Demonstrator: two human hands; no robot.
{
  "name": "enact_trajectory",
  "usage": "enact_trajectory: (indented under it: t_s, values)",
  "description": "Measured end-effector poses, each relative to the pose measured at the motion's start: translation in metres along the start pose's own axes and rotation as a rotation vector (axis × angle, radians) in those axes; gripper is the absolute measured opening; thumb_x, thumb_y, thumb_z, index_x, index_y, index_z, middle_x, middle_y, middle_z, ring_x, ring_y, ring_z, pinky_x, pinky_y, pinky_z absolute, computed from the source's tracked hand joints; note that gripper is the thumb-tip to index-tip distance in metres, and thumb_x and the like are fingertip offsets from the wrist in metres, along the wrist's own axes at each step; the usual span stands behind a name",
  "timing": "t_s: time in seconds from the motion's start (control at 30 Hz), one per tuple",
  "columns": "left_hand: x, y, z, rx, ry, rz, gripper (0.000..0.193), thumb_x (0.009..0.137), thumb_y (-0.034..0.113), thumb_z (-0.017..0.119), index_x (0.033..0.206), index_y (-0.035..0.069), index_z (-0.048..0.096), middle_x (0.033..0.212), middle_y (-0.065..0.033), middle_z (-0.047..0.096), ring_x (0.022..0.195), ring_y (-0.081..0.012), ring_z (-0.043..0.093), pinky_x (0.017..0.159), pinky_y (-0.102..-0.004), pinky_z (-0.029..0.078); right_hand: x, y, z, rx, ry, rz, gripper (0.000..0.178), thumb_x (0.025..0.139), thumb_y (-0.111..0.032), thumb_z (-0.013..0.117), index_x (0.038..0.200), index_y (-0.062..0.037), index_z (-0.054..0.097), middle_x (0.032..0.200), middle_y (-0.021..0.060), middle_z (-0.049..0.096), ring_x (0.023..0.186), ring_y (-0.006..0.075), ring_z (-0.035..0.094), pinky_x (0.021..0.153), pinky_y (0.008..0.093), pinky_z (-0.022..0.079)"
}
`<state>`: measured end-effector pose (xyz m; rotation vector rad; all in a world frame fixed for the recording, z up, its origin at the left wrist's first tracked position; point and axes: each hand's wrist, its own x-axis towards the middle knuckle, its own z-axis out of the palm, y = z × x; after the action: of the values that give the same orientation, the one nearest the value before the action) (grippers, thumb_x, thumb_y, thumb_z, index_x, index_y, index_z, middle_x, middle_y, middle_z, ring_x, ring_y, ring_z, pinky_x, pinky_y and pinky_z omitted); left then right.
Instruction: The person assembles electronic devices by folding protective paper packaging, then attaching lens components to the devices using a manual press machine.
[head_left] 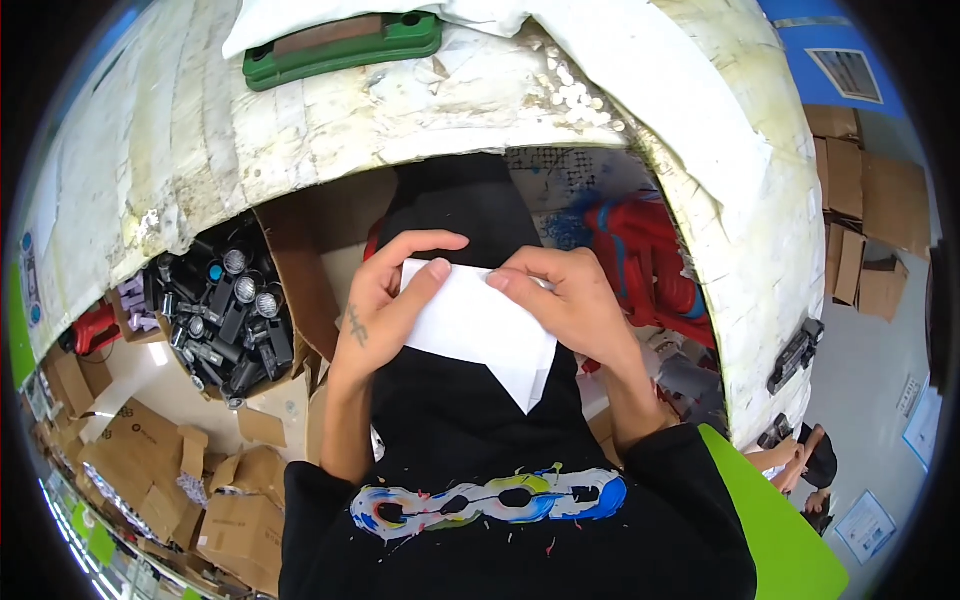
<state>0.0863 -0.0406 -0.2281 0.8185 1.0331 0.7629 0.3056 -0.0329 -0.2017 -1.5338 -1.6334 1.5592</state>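
Note:
Over my lap I hold a sheet of white paper [465, 320], partly folded, with one corner pointing down toward me. My left hand [385, 290] pinches its upper left edge, the thumb on top and the index finger stretched out past the edge. On the upper right edge, my right hand [570, 295] grips the paper between thumb and curled fingers. The fingers beneath the sheet are hidden.
A worn, white-covered table [330, 130] curves ahead, bearing a green tool with a brown strip [345, 48] and small white pieces [575, 95]. Lower left stands a box of black flashlights [235, 310] near cardboard boxes [240, 535]. Another person [805, 465] is at right.

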Motion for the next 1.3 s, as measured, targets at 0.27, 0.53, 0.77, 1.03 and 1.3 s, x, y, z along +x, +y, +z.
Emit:
enact_trajectory:
  t_s: [0.27,0.53,0.77,1.03,1.3]
  values:
    - [-0.001,0.000,0.001,0.001,-0.029,0.037,0.023,0.099,0.009,0.057,0.121,0.004,0.063,0.083,-0.0002,0.066,0.074,-0.0025,0.059,0.061,-0.0188,0.044,-0.005,0.001,0.005,0.063,0.047,-0.022,0.017,0.091,-0.016,0.070,0.090,0.0003,0.073,0.066,0.0106,0.067,0.056,0.0114,0.064,0.051,0.0256,0.045]
    - [0.003,-0.008,0.008,-0.033,0.086,0.014,0.024,0.090,-0.001,0.065,0.113,0.002,0.058,0.087,-0.0064,0.070,0.076,-0.0072,0.064,0.060,-0.0200,0.047,-0.004,0.011,0.005,-0.014,0.043,-0.102,0.015,0.091,-0.013,0.068,0.092,0.0009,0.074,0.068,0.0093,0.069,0.060,0.0083,0.065,0.053,0.0235,0.046]
    - [0.002,-0.013,0.013,0.047,0.071,0.106,0.021,0.091,-0.002,0.063,0.111,0.002,0.056,0.086,-0.0031,0.069,0.073,-0.0039,0.059,0.062,-0.0182,0.041,-0.005,0.013,0.006,-0.072,-0.037,-0.121,0.015,0.092,-0.014,0.068,0.093,0.0001,0.074,0.065,0.0101,0.066,0.055,0.0099,0.061,0.050,0.0253,0.042]
    - [-0.001,-0.015,0.001,-0.109,-0.059,0.018,0.026,0.099,0.004,0.054,0.125,0.005,0.053,0.094,-0.0093,0.072,0.080,-0.0081,0.065,0.068,-0.0212,0.048,-0.005,0.013,0.005,0.003,-0.065,-0.153,0.015,0.091,-0.014,0.069,0.090,-0.0001,0.075,0.061,0.0098,0.064,0.052,0.0082,0.058,0.047,0.0249,0.039]
    - [-0.003,-0.016,-0.008,-0.169,-0.112,-0.029,0.029,0.103,0.010,0.049,0.131,0.005,0.047,0.100,-0.0121,0.072,0.085,-0.0109,0.066,0.074,-0.0240,0.050,-0.005,0.011,0.007,0.063,-0.066,-0.084,0.018,0.091,-0.017,0.069,0.088,-0.0002,0.074,0.057,0.0106,0.057,0.048,0.0109,0.050,0.047,0.0285,0.037]
